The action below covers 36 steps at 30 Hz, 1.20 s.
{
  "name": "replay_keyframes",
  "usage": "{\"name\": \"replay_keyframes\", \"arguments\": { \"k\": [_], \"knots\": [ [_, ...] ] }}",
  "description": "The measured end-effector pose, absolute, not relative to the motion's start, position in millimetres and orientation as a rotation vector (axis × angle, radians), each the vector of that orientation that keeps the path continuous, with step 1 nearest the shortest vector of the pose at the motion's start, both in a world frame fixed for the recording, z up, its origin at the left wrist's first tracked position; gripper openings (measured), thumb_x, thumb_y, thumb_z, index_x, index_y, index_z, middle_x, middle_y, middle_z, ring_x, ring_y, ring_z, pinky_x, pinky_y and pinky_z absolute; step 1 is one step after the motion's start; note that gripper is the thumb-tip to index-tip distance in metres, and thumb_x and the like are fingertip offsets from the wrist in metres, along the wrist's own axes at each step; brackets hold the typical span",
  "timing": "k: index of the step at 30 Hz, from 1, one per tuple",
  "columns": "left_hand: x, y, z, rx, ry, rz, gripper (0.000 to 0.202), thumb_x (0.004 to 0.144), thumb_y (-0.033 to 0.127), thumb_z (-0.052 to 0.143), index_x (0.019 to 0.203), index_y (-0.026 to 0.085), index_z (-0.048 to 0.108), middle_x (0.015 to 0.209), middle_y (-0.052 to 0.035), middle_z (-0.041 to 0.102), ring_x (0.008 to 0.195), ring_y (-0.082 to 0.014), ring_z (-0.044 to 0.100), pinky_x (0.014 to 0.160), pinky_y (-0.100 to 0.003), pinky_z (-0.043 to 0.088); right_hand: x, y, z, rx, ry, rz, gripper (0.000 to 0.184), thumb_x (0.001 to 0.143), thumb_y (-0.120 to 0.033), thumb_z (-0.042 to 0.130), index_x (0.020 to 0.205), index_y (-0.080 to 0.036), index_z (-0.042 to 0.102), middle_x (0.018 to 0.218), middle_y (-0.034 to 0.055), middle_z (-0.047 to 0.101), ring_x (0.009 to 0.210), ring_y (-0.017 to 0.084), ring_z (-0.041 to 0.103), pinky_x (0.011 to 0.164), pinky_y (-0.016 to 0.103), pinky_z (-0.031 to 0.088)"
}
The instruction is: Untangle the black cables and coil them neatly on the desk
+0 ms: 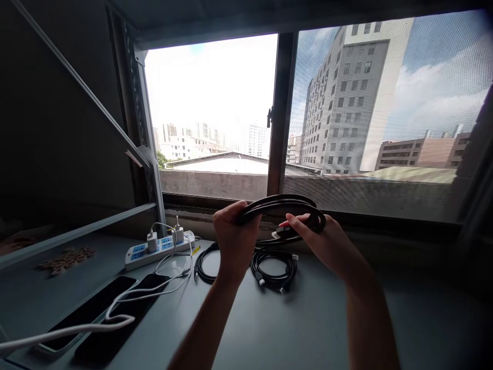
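Note:
A coiled black cable is held up in front of the window, above the grey table. My left hand is closed round the left side of the coil. My right hand grips the right side, with its fingers pinching the cable's plug end. On the table just below lie two more coiled black cables, one under my left hand and one between my hands.
A white power strip with chargers plugged in sits at the back left. White charging leads run from it to two dark phones lying at the front left. A metal shelf frame stands on the left.

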<state>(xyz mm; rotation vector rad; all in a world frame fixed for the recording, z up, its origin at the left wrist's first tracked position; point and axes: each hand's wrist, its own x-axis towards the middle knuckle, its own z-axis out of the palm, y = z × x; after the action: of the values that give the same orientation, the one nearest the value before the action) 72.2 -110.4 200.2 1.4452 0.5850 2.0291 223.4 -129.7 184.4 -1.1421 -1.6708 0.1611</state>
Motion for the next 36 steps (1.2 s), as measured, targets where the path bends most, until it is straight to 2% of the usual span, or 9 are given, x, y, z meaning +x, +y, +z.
{"name": "replay_keyframes", "arguments": {
  "k": [6, 13, 18, 21, 25, 29, 32, 36],
  "knots": [
    [73, -110, 198, 1.466, 0.586, 2.041, 0.036, 0.063, 0.024, 0.06, 0.046, 0.017, 0.029, 0.042, 0.0071, 0.025, 0.038, -0.0039, 0.021, 0.036, -0.02, 0.016, 224, -129, 186, -1.084, -1.637, 0.196, 0.025, 0.085, -0.039, 0.055, 0.083, -0.019, 0.071, 0.085, 0.0025, 0.066, 0.084, 0.024, 0.061, 0.069, 0.029, 0.045],
    [72, -104, 194, 1.526, 0.616, 2.173, 0.034, 0.069, 0.019, 0.056, 0.048, 0.017, 0.029, 0.042, 0.0073, 0.025, 0.038, -0.0042, 0.024, 0.037, -0.019, 0.018, 226, -114, 184, -0.959, -1.732, 0.309, 0.027, 0.085, -0.039, 0.06, 0.086, -0.015, 0.071, 0.081, 0.0034, 0.066, 0.079, 0.022, 0.061, 0.065, 0.026, 0.044],
    [68, -88, 192, 1.46, 0.523, 2.26, 0.036, 0.069, 0.018, 0.058, 0.046, 0.017, 0.03, 0.041, 0.0081, 0.024, 0.037, -0.0036, 0.021, 0.036, -0.02, 0.015, 217, -112, 184, -0.873, -1.708, 0.369, 0.028, 0.085, -0.041, 0.061, 0.085, -0.014, 0.07, 0.082, 0.0049, 0.065, 0.078, 0.023, 0.061, 0.063, 0.026, 0.046],
    [66, -83, 191, 1.384, 0.474, 2.315, 0.036, 0.067, 0.017, 0.059, 0.044, 0.017, 0.03, 0.041, 0.0085, 0.023, 0.036, -0.0031, 0.02, 0.036, -0.02, 0.012, 213, -117, 187, -0.775, -1.715, 0.473, 0.027, 0.086, -0.04, 0.061, 0.084, -0.014, 0.07, 0.082, 0.005, 0.065, 0.074, 0.021, 0.061, 0.06, 0.024, 0.047],
    [65, -83, 194, 1.335, 0.473, 2.321, 0.034, 0.066, 0.016, 0.058, 0.044, 0.016, 0.032, 0.04, 0.009, 0.024, 0.034, -0.0024, 0.02, 0.035, -0.019, 0.012, 211, -125, 192, -0.659, -1.804, 0.67, 0.021, 0.089, -0.033, 0.059, 0.089, -0.015, 0.07, 0.072, 0.0023, 0.062, 0.068, 0.016, 0.058, 0.059, 0.021, 0.047],
    [63, -75, 194, 1.345, 0.557, 2.19, 0.035, 0.068, 0.02, 0.057, 0.043, 0.018, 0.033, 0.034, 0.0093, 0.025, 0.028, -0.0032, 0.022, 0.032, -0.02, 0.012, 213, -129, 196, -0.6, -1.865, 0.83, 0.017, 0.089, -0.029, 0.06, 0.089, -0.015, 0.07, 0.069, 0.0009, 0.057, 0.066, 0.014, 0.057, 0.058, 0.019, 0.048],
    [57, -62, 191, 1.527, 0.699, 1.886, 0.037, 0.071, 0.026, 0.056, 0.041, 0.019, 0.035, 0.029, 0.007, 0.03, 0.025, -0.0052, 0.028, 0.031, -0.02, 0.017, 215, -127, 195, -0.621, -1.881, 0.944, 0.019, 0.087, -0.032, 0.064, 0.094, -0.015, 0.068, 0.068, 0.0008, 0.056, 0.064, 0.016, 0.058, 0.053, 0.02, 0.05],
    [48, -50, 190, 1.559, 0.745, 1.551, 0.041, 0.072, 0.027, 0.056, 0.04, 0.019, 0.031, 0.029, 0.0062, 0.03, 0.025, -0.0057, 0.03, 0.032, -0.02, 0.019, 219, -118, 189, -0.74, -1.863, 0.81, 0.029, 0.087, -0.042, 0.064, 0.093, -0.014, 0.067, 0.068, 0.002, 0.058, 0.06, 0.018, 0.061, 0.05, 0.022, 0.049]
  ]
}}
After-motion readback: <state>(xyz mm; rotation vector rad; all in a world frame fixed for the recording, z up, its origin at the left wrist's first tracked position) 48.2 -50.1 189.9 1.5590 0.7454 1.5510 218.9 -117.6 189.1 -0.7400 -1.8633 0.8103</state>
